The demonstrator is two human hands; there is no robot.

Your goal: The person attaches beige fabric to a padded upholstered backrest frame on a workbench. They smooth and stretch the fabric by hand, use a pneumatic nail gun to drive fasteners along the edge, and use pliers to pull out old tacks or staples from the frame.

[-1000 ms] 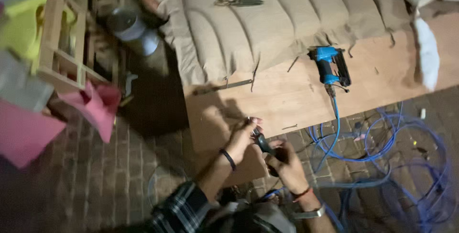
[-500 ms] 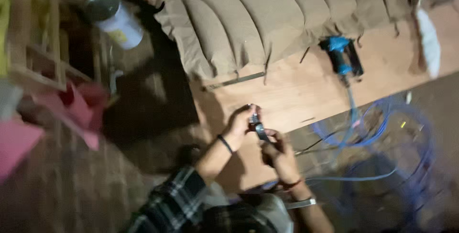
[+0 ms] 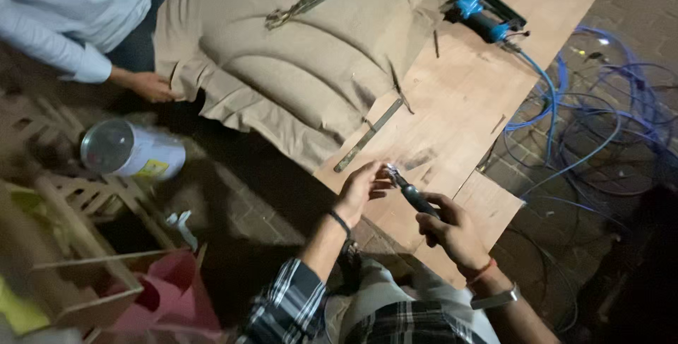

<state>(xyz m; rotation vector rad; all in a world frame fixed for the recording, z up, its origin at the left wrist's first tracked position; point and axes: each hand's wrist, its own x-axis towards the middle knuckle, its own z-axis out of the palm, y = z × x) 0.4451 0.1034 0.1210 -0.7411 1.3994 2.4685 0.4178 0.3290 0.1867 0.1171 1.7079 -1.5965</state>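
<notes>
My right hand (image 3: pixel 452 229) grips the dark handle of a small hand tool (image 3: pixel 413 194) that points up and left over the plywood board (image 3: pixel 462 97). My left hand (image 3: pixel 362 187) pinches at the tool's metal tip with its fingertips. Both hands hover over the near corner of the board. A beige quilted cushion panel (image 3: pixel 304 54) lies across the far part of the board, with a pair of scissors (image 3: pixel 300 5) on top.
A blue pneumatic stapler (image 3: pixel 486 13) lies on the board, its blue hose (image 3: pixel 586 125) coiled on the brick floor at right. Another person's hand (image 3: pixel 150 86) touches the cushion's left edge. A metal strip (image 3: pixel 367 135), a white can (image 3: pixel 131 150), wooden frames (image 3: pixel 78 245) and pink fabric (image 3: pixel 166 294) lie at left.
The view has swung and tilted, bringing the other person and the can into sight. My hands stay together on the small tool, the left still at its tip.
</notes>
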